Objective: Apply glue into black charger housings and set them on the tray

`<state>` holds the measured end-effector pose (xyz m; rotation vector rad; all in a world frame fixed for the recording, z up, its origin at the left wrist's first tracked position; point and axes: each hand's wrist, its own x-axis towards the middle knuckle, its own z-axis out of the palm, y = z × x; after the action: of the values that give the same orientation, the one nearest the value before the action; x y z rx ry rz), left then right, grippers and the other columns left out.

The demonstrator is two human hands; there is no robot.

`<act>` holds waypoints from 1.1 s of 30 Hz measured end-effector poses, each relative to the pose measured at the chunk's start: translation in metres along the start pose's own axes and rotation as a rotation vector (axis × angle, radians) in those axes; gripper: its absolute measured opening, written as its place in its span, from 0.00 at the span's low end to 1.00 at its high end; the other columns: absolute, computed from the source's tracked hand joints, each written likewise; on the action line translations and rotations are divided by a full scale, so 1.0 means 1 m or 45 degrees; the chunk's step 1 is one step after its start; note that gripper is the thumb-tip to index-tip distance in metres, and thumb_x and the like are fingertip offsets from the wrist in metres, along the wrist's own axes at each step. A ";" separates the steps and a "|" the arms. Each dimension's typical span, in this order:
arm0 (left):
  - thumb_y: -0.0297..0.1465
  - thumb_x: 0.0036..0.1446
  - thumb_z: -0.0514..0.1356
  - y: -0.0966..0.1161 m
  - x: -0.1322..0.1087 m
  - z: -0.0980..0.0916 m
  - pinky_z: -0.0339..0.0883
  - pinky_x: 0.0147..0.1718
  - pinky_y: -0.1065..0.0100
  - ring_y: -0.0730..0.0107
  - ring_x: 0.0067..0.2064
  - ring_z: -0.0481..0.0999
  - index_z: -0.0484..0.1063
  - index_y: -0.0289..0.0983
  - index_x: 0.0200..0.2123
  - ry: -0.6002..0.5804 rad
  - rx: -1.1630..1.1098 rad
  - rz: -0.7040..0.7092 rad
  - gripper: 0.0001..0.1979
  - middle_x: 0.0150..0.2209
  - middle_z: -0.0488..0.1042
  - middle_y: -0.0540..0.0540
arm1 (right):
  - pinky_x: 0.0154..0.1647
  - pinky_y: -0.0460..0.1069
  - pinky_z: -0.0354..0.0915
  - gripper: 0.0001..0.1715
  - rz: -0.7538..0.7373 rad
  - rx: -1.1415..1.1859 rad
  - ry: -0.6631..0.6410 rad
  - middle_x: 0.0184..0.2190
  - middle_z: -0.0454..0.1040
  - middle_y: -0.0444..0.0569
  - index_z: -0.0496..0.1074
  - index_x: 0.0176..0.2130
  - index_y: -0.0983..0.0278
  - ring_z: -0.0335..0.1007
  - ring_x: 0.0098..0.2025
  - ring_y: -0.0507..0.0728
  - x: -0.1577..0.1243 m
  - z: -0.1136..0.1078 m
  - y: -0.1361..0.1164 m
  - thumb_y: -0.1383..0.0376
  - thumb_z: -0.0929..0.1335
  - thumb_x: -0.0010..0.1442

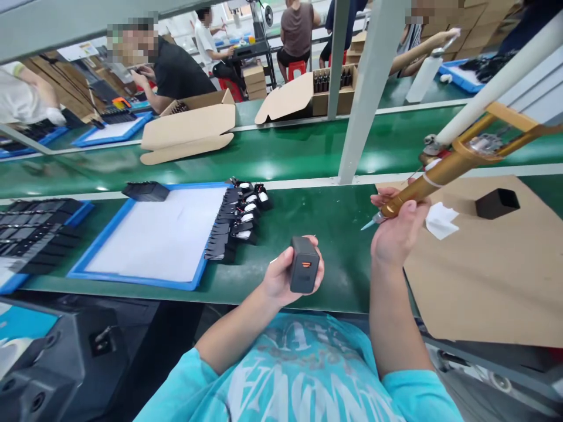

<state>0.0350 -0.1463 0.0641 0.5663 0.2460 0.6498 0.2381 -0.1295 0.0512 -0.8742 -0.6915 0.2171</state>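
In my left hand (277, 275) is a black charger housing (304, 266) with an orange USB port on the end that faces me. My fingers wrap round its sides above the green bench. My right hand (396, 231) grips a gold glue dispensing gun (435, 179), whose pale blue nozzle tip points down and left, apart from the housing. Left of my left hand, a stack of black parts with white pieces (233, 223) lies along the right edge of a blue-rimmed tray (197, 275). A crumpled white tissue (441, 220) lies just right of my right hand.
On the brown cardboard sheet (492, 281) at right stands a black sleeve (497, 203). More black housings (39, 228) fill a tray at far left. A grey post (367, 88) rises behind the bench. Beyond the green belt (281, 140) are open cartons and several people.
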 end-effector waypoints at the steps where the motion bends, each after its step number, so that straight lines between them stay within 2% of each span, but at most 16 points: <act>1: 0.47 0.51 0.66 0.000 -0.001 -0.001 0.62 0.17 0.76 0.71 0.25 0.73 0.68 0.37 0.44 -0.016 0.012 0.018 0.24 0.29 0.72 0.48 | 0.41 0.54 0.68 0.21 0.000 -0.019 0.008 0.38 0.76 0.45 0.64 0.49 0.59 0.74 0.36 0.54 0.001 -0.001 0.001 0.50 0.63 0.63; 7: 0.43 0.54 0.66 -0.004 -0.009 -0.003 0.71 0.23 0.73 0.68 0.28 0.77 0.68 0.36 0.46 -0.069 0.115 0.098 0.23 0.32 0.77 0.45 | 0.41 0.53 0.66 0.16 -0.009 -0.084 0.040 0.40 0.75 0.43 0.67 0.47 0.55 0.74 0.38 0.53 0.005 -0.003 0.005 0.51 0.62 0.64; 11: 0.41 0.52 0.68 -0.001 -0.013 0.005 0.73 0.27 0.72 0.69 0.29 0.78 0.67 0.36 0.46 0.039 0.177 0.058 0.23 0.31 0.77 0.46 | 0.40 0.52 0.65 0.17 -0.018 -0.061 0.044 0.39 0.75 0.43 0.67 0.48 0.55 0.74 0.38 0.53 0.007 -0.004 0.007 0.51 0.62 0.64; 14: 0.42 0.51 0.69 0.001 -0.014 0.009 0.73 0.26 0.72 0.69 0.29 0.78 0.67 0.37 0.45 0.095 0.214 0.045 0.23 0.30 0.76 0.47 | 0.41 0.52 0.65 0.16 -0.022 -0.048 0.026 0.39 0.75 0.43 0.67 0.47 0.56 0.74 0.38 0.52 0.007 -0.004 0.008 0.52 0.62 0.64; 23: 0.43 0.45 0.72 0.001 -0.014 0.006 0.72 0.26 0.72 0.70 0.30 0.75 0.68 0.38 0.44 0.252 0.317 0.044 0.27 0.33 0.72 0.49 | 0.40 0.51 0.66 0.16 -0.013 -0.046 0.022 0.39 0.74 0.43 0.66 0.47 0.57 0.73 0.38 0.52 0.006 -0.002 0.004 0.52 0.61 0.65; 33: 0.45 0.49 0.69 0.002 -0.012 0.002 0.72 0.26 0.71 0.69 0.29 0.76 0.65 0.39 0.45 0.191 0.357 0.037 0.26 0.31 0.73 0.49 | 0.40 0.52 0.65 0.16 -0.011 -0.002 0.008 0.39 0.75 0.44 0.67 0.47 0.56 0.73 0.38 0.53 0.007 -0.005 0.008 0.52 0.62 0.64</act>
<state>0.0256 -0.1534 0.0675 0.7922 0.4752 0.6919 0.2475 -0.1245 0.0466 -0.8726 -0.6895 0.2059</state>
